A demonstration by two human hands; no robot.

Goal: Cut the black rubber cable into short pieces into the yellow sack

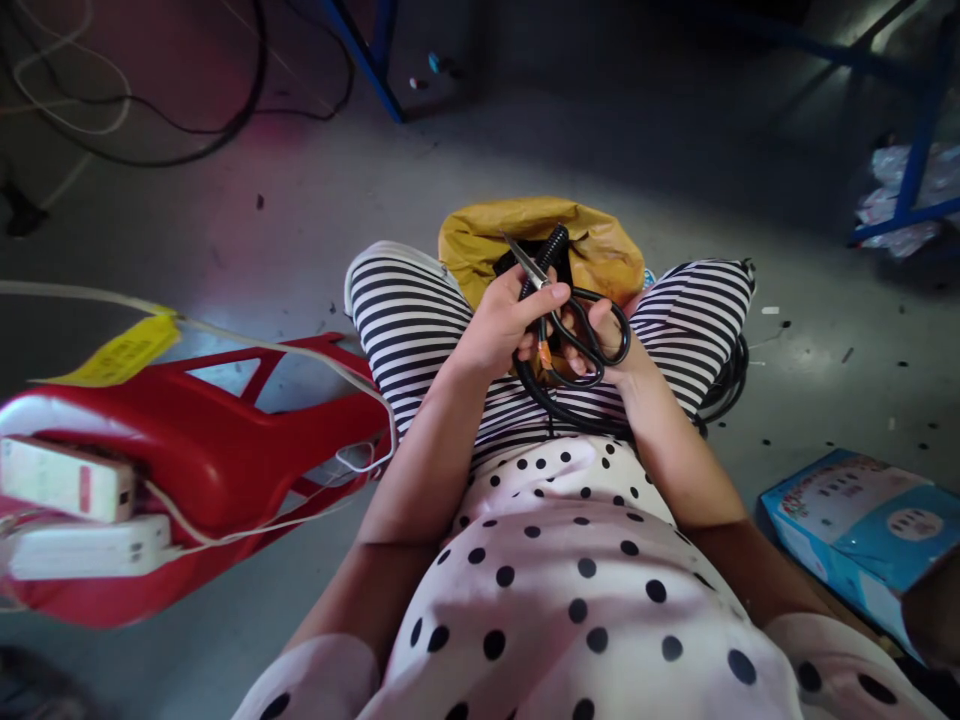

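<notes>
The two hands are close together in front of the lap. The left hand [506, 318] is curled closed around the scissors [537, 281], with its thumb lying across them near where the blades meet. A thick black cord [556, 243] with a ridged end is in among those fingers too. The right hand [604, 335] is bent beside the black scissor loops, with its thumb up. Its fingers are partly hidden, so I cannot tell what they grip. The blades point up and away to the left, close to each other. A bit of orange [545, 352] shows on a thin black wire under the hands. Just past the hands, between the knees in stripy pants [409, 325], is a yellow bag [480, 235] with something black in it. The floor [787, 390] is gray, with small scraps on it. On the left is a red chair [225, 440] with two white boxes [86, 548] and white wires. A yellow tag [124, 350] is by it. On the right is a blue box [862, 520]. Farther off are blue metal legs [379, 70], clear plastic [892, 190] and loops of black cable [247, 110].
</notes>
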